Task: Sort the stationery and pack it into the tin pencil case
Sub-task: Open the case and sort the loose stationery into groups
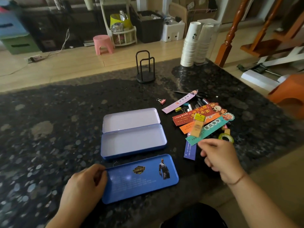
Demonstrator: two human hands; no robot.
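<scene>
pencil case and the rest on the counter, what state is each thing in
tin pencil case: open, both compartments empty
blue lid: detached, flat on the counter, left end held
left hand: gripping the lid's end
right hand: empty, fingers curled, next to the teal bookmark
teal bookmark: lying on the pile, unpacked
pink binder clip: closed, lying apart from the pile
tape roll: flat on the counter

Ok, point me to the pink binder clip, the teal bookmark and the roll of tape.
pink binder clip (pixel 162 101), head view, on its pink body.
teal bookmark (pixel 207 130), head view, on the middle of the strip.
roll of tape (pixel 226 137), head view, on the top rim of the greenish ring.
</scene>
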